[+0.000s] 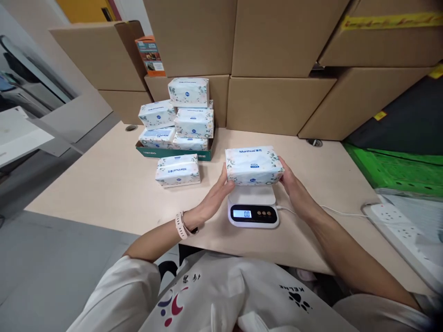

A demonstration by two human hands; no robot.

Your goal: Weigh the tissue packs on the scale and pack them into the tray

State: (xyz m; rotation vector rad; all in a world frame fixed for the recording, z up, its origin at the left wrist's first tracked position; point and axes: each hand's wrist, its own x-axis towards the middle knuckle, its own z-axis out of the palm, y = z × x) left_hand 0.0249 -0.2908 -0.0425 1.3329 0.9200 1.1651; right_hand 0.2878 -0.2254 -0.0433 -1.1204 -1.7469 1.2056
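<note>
A white tissue pack [253, 165] with a floral print and blue lettering hangs just above a small white digital scale [253, 208]. My left hand [217, 193] grips the pack's left end and my right hand [292, 184] grips its right end. The scale's lit display reads 0.0. One more tissue pack [177, 170] lies flat on the table to the left. Behind it, several packs [189, 110] are stacked in and above a low green tray [173, 152].
The light wooden table [114, 184] is backed by large cardboard boxes [277, 101]. A white cable [342, 213] runs from the scale to a white power strip [391, 216] at the right. A green crate [398, 166] sits at the far right. Grey floor lies to the left.
</note>
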